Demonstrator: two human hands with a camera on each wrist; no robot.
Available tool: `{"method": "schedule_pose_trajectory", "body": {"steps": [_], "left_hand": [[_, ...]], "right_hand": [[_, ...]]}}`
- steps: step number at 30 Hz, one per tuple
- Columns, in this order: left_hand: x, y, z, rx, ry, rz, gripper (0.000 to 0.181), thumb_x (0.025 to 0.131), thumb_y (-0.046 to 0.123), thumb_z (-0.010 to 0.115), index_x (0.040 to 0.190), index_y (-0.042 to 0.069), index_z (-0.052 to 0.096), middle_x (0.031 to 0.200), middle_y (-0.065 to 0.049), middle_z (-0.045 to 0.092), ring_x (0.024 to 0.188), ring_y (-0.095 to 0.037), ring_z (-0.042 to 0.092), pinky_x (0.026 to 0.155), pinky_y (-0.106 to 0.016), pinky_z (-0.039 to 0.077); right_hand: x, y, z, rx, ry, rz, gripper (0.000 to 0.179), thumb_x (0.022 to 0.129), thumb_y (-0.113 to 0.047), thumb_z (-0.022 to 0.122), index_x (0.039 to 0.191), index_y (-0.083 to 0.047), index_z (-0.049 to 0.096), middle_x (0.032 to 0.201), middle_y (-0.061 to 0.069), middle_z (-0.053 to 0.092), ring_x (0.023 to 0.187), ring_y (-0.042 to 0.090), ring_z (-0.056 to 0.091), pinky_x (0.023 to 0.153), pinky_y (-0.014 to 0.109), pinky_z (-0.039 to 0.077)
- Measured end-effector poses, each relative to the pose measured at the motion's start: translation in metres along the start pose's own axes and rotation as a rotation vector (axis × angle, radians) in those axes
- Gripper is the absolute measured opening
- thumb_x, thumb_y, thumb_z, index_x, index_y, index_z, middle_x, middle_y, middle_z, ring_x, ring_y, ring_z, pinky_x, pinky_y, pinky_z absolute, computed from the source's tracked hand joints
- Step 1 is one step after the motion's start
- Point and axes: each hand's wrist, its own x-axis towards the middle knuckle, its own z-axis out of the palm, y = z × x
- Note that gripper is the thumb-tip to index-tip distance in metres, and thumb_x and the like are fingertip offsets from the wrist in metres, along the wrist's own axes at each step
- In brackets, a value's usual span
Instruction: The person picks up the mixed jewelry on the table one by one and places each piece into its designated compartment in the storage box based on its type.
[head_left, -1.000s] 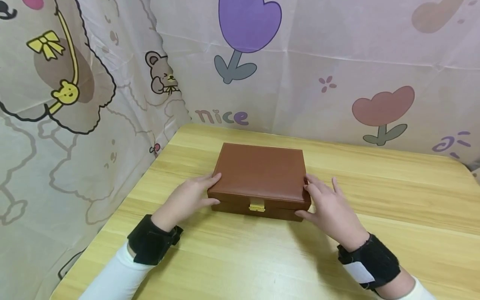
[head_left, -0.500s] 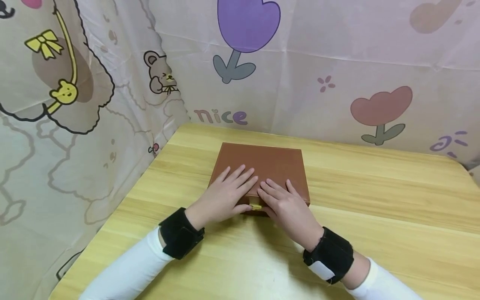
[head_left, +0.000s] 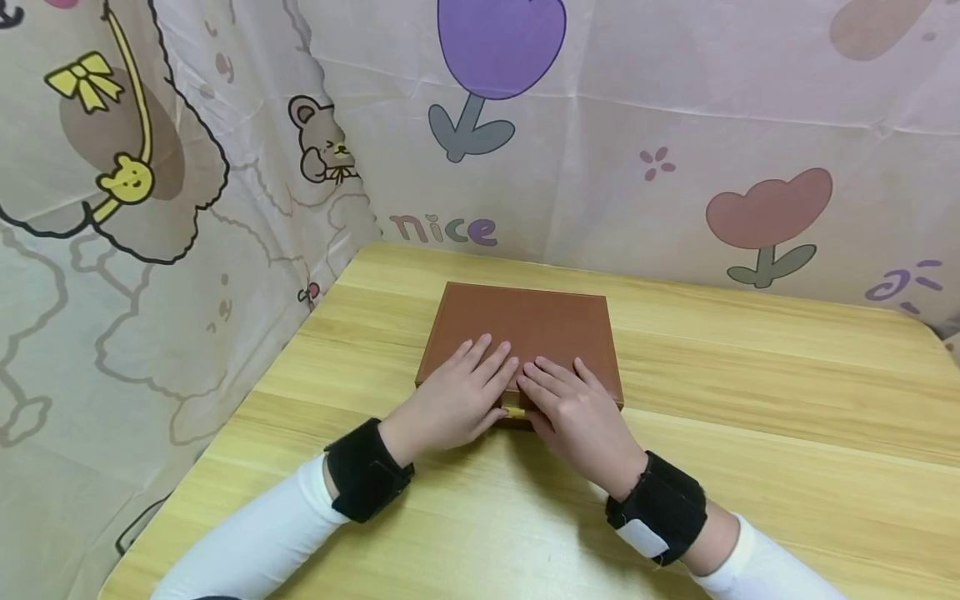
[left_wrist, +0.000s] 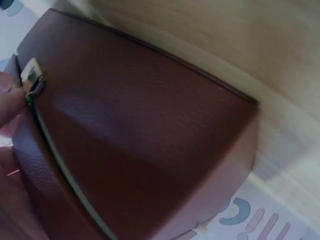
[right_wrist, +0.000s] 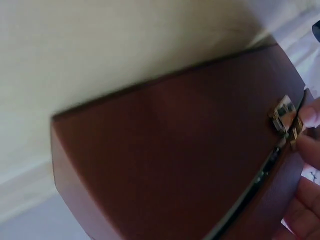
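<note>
A brown leather-look box (head_left: 525,317) with a gold clasp (head_left: 514,412) sits on the wooden table. My left hand (head_left: 453,400) lies over the lid's front edge left of the clasp, fingers flat on top and thumb at the clasp. Mirroring it on the right, my right hand (head_left: 581,421) has its fingers on the lid and its thumb by the clasp. Both hands pinch the lid's front edge. In the left wrist view a narrow gap runs between the lid (left_wrist: 32,160) and the box front (left_wrist: 140,110). The right wrist view shows thumb tips close to the clasp (right_wrist: 284,115).
The light wooden table (head_left: 750,433) extends widest to the right of the box. Behind and left of it hangs a printed cloth (head_left: 600,167) with flowers and bears. A dark cord (head_left: 138,525) shows by the table's left edge.
Both hands have moved from the box's sides inward to the middle of its front edge, beside the clasp. Lately the left hand has shifted slightly right. The box stays in place.
</note>
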Motion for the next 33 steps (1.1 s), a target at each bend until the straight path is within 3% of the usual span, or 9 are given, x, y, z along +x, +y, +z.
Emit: {"method": "schedule_pose_trajectory", "body": {"steps": [5, 10, 16, 23, 33], "left_hand": [[0.0013, -0.0013, 0.0021, 0.179, 0.109, 0.083, 0.052, 0.089, 0.038, 0.055, 0.129, 0.003, 0.052, 0.133, -0.016, 0.053, 0.122, -0.036, 0.05, 0.099, -0.043, 0.045], [0.0056, -0.004, 0.0009, 0.242, 0.183, 0.125, 0.05, 0.087, 0.038, 0.058, 0.124, 0.005, 0.058, 0.125, -0.014, 0.06, 0.115, -0.035, 0.057, 0.095, -0.042, 0.048], [0.0023, -0.0017, 0.0023, 0.183, 0.167, 0.098, 0.05, 0.086, 0.036, 0.059, 0.126, 0.006, 0.056, 0.129, -0.014, 0.057, 0.119, -0.036, 0.053, 0.097, -0.042, 0.046], [-0.0022, 0.0016, 0.006, 0.147, 0.161, 0.046, 0.052, 0.087, 0.037, 0.059, 0.13, 0.007, 0.053, 0.133, -0.013, 0.053, 0.124, -0.035, 0.049, 0.102, -0.043, 0.043], [-0.0003, 0.0038, 0.0023, 0.136, 0.118, 0.04, 0.05, 0.089, 0.035, 0.056, 0.13, 0.006, 0.052, 0.134, -0.015, 0.053, 0.123, -0.036, 0.049, 0.102, -0.043, 0.042]], "right_hand": [[0.0009, 0.0009, 0.0017, -0.054, 0.023, -0.025, 0.047, 0.071, -0.018, 0.078, 0.115, -0.006, 0.065, 0.116, 0.011, 0.066, 0.112, 0.026, 0.06, 0.092, 0.052, 0.047], [0.0017, 0.0027, 0.0023, -0.085, 0.064, -0.051, 0.043, 0.072, -0.015, 0.077, 0.112, -0.006, 0.067, 0.111, 0.011, 0.068, 0.108, 0.026, 0.063, 0.091, 0.049, 0.049], [0.0002, 0.003, 0.0033, -0.067, 0.058, -0.048, 0.044, 0.068, -0.016, 0.08, 0.11, -0.006, 0.068, 0.11, 0.01, 0.068, 0.107, 0.025, 0.063, 0.089, 0.049, 0.05], [-0.0013, 0.0007, 0.0067, -0.115, 0.073, -0.069, 0.043, 0.068, -0.014, 0.08, 0.108, -0.005, 0.068, 0.109, 0.011, 0.069, 0.106, 0.025, 0.064, 0.087, 0.048, 0.051], [-0.0011, 0.0016, 0.0059, -0.139, 0.065, -0.108, 0.041, 0.069, -0.012, 0.078, 0.107, -0.004, 0.068, 0.107, 0.012, 0.069, 0.103, 0.028, 0.065, 0.084, 0.048, 0.052]]}}
